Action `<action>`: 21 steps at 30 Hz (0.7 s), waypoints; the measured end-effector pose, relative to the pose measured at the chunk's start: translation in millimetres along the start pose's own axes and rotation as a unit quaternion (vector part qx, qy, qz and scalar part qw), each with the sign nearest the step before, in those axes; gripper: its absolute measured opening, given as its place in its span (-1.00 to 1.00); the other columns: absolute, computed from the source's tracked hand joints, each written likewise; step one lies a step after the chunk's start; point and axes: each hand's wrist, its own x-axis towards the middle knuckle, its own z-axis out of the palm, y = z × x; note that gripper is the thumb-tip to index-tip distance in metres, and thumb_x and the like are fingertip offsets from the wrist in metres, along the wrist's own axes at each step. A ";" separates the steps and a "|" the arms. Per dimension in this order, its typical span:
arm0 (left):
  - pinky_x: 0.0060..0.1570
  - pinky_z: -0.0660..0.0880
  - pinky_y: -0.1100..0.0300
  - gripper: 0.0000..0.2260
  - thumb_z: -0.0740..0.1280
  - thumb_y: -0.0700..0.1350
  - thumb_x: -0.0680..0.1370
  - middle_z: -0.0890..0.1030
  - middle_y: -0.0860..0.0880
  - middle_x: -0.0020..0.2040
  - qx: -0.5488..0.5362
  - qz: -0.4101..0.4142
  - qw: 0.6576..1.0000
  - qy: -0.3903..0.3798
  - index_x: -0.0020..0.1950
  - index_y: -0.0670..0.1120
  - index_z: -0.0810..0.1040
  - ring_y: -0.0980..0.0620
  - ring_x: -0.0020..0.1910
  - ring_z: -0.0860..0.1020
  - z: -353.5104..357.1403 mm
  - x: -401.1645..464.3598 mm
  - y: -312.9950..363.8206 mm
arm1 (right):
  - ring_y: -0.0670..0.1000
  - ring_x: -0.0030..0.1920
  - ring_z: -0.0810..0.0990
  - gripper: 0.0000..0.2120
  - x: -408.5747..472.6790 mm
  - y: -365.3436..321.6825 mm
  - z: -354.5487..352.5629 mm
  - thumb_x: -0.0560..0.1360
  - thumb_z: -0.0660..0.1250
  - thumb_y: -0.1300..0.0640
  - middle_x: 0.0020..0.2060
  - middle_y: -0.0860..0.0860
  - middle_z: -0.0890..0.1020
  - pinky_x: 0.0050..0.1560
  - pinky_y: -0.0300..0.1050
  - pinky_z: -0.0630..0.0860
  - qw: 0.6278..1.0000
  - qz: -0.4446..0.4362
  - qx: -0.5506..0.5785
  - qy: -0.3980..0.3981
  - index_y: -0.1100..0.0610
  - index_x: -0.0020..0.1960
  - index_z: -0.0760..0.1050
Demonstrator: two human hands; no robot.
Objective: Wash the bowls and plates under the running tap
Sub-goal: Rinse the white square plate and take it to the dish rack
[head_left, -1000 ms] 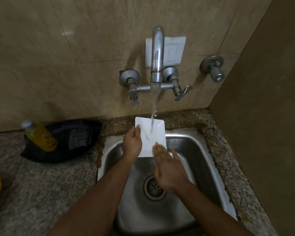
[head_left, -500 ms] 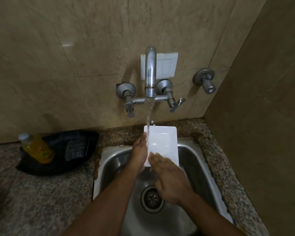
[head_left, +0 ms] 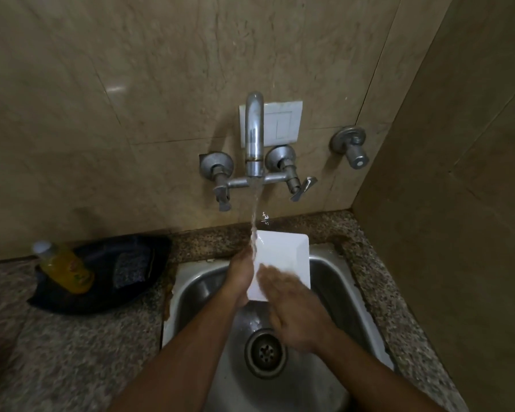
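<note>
A white rectangular shallow plate (head_left: 283,260) is held over the back of a stainless-steel sink (head_left: 333,292), tilted with its hollow side facing the camera. The plate's left edge is gripped by the left hand (head_left: 241,276), whose fingers are curled round it. The right hand (head_left: 295,315) is laid against the lower part of the plate's face, its fingers (head_left: 269,279) stretched out fairly flat and pressed on the white surface; their outlines are blurred. A stream of water (head_left: 254,215) is poured from the chrome wall-mounted tap (head_left: 254,138) and is met at the plate's upper left corner, just beside the left hand. A round metal drain (head_left: 265,353) is seen in the sink floor below the right hand.

On the speckled granite tabletop (head_left: 72,352), left of the sink, a black shallow tray (head_left: 101,292) is placed, and a yellow bottle with a pale cap (head_left: 64,269) and a dark scouring pad (head_left: 130,267) are kept in it. A white switch plate (head_left: 283,123) is fixed to the beige tiled wall behind the tap, and a separate metal valve (head_left: 351,145) is mounted well to its right.
</note>
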 end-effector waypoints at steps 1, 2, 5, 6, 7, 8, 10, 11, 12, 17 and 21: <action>0.20 0.52 -0.01 -0.63 0.17 0.13 0.64 0.67 -0.03 0.02 0.023 0.010 1.000 -0.012 0.21 -0.09 0.59 -0.05 0.04 0.62 3.9 -4.3 -1.9 | 0.03 0.58 -0.03 -0.28 11.7 3.5 -4.4 0.50 -0.13 -0.11 0.58 0.09 0.02 0.56 0.03 -0.10 0.999 0.031 -0.006 0.009 0.17 0.60 -0.05; 0.19 0.47 0.08 -0.69 0.13 0.12 0.66 0.61 0.07 -0.02 0.041 0.015 0.999 -0.018 0.19 -0.01 0.56 0.04 0.03 0.56 7.9 -11.9 -2.1 | 0.02 0.58 -0.13 -0.25 23.1 4.8 -8.4 0.48 -0.20 -0.14 0.59 0.09 -0.08 0.56 0.03 -0.13 0.998 0.058 -0.001 0.002 0.17 0.60 -0.13; 0.07 0.45 0.13 -0.76 0.12 0.10 0.67 0.59 0.10 -0.08 0.035 0.000 0.999 -0.010 0.04 0.03 0.53 0.03 0.05 0.55 4.6 -14.6 -2.6 | -0.01 0.57 -0.20 -0.22 32.6 0.1 -8.6 0.44 -0.27 -0.16 0.58 0.06 -0.15 0.55 -0.04 -0.22 0.999 0.034 -0.002 -0.023 0.16 0.59 -0.18; 0.07 0.51 0.08 -0.71 0.15 0.09 0.66 0.66 -0.02 -0.04 0.022 0.001 1.000 -0.001 0.03 -0.05 0.59 -0.06 0.07 0.60 0.5 -11.6 -3.3 | -0.02 0.57 -0.17 -0.24 25.0 0.2 -6.9 0.45 -0.24 -0.15 0.58 0.04 -0.13 0.54 -0.05 -0.22 0.999 0.004 0.005 -0.035 0.15 0.60 -0.16; 0.11 0.56 -0.01 -0.67 0.18 0.09 0.64 0.69 -0.12 -0.01 0.009 -0.001 1.000 0.007 0.06 -0.11 0.62 -0.13 0.07 0.63 -4.9 -5.3 -6.9 | -0.03 0.57 -0.15 -0.25 16.7 1.9 -4.9 0.47 -0.20 -0.13 0.58 0.03 -0.10 0.55 -0.04 -0.20 0.999 -0.018 0.013 -0.046 0.13 0.60 -0.14; 0.17 0.55 -0.08 -0.64 0.19 0.11 0.63 0.70 -0.14 0.02 0.014 0.004 1.000 0.013 0.10 -0.11 0.63 -0.15 0.07 0.64 -7.3 -3.8 -7.0 | -0.04 0.57 -0.14 -0.27 13.2 5.4 -2.8 0.47 -0.18 -0.13 0.58 0.01 -0.09 0.56 0.00 -0.18 0.998 -0.021 0.011 -0.052 0.10 0.60 -0.13; 0.24 0.50 -0.03 -0.65 0.17 0.11 0.64 0.66 -0.02 0.08 0.052 0.027 0.998 0.021 0.16 -0.09 0.61 -0.06 0.09 0.61 -4.4 -7.9 -3.8 | -0.05 0.57 -0.19 -0.27 23.2 8.5 -2.7 0.48 -0.22 -0.15 0.58 -0.01 -0.13 0.55 0.06 -0.13 0.999 0.021 -0.002 -0.036 0.09 0.60 -0.16; 0.22 0.49 0.05 -0.68 0.15 0.07 0.66 0.63 0.02 0.08 0.069 0.036 0.997 0.027 0.20 -0.09 0.58 -0.01 0.07 0.58 -2.7 -9.3 0.3 | -0.04 0.57 -0.22 -0.27 28.5 4.6 -3.6 0.48 -0.23 -0.15 0.58 0.00 -0.16 0.55 0.06 -0.11 0.999 0.042 -0.001 -0.022 0.10 0.60 -0.18; 0.14 0.49 0.12 -0.72 0.14 0.04 0.67 0.62 0.01 0.08 0.068 0.043 0.996 0.032 0.18 -0.06 0.57 0.01 0.03 0.58 -2.1 -9.3 4.1 | -0.04 0.57 -0.22 -0.28 30.2 -0.7 -3.1 0.50 -0.20 -0.14 0.58 0.02 -0.15 0.55 0.05 -0.12 0.999 0.039 0.004 -0.013 0.11 0.60 -0.18; 0.29 0.44 -0.02 -0.60 0.15 0.14 0.64 0.59 -0.03 0.22 0.066 0.089 0.989 0.101 0.30 -0.07 0.55 -0.07 0.16 0.55 -17.7 -7.0 14.1 | -0.01 0.58 -0.08 -0.35 6.1 8.2 3.7 0.55 0.00 -0.03 0.58 0.02 -0.03 0.56 0.02 -0.12 0.999 -0.037 -0.018 0.009 0.10 0.60 -0.03; 0.13 0.38 0.17 -0.62 0.11 0.08 0.67 0.57 0.03 0.16 0.111 0.146 0.974 0.133 0.28 -0.12 0.56 0.00 0.11 0.51 -24.5 -13.9 21.3 | -0.02 0.58 -0.09 -0.32 9.0 -6.5 12.4 0.51 0.01 0.00 0.58 0.02 -0.03 0.55 -0.04 -0.15 0.999 -0.038 0.003 0.032 0.09 0.60 -0.03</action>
